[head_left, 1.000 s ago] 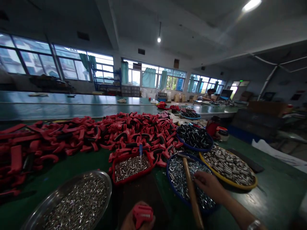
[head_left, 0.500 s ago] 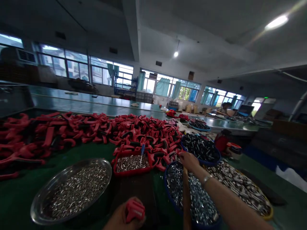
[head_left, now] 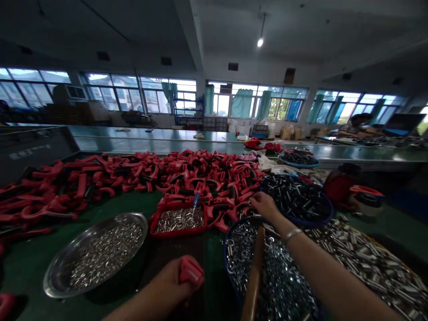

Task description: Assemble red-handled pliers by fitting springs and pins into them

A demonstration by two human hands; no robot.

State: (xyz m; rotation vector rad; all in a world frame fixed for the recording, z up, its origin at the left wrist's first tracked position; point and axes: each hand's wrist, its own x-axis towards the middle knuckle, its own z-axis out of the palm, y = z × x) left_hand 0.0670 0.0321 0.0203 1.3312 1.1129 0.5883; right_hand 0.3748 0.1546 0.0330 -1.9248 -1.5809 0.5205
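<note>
My left hand is closed around a red plastic tool handle at the bottom centre, above a dark pad on the bench. My right hand reaches over the far rim of a blue basin of small shiny metal parts. Its fingers are pressed together beside the heap of red handles; whatever they pinch is too small to make out. A wooden handle lies across the basin. Left of it, a red tray holds metal pins and a blue-handled screwdriver.
A steel bowl of small pins stands at the left. Beyond my right hand is a blue basin of black parts; silvery metal pieces fill a tray at the right. A person sits at the far right bench.
My view has turned slightly right and down. The left hand with the red handle shows more forearm; the right hand remains at the basin's far rim.
</note>
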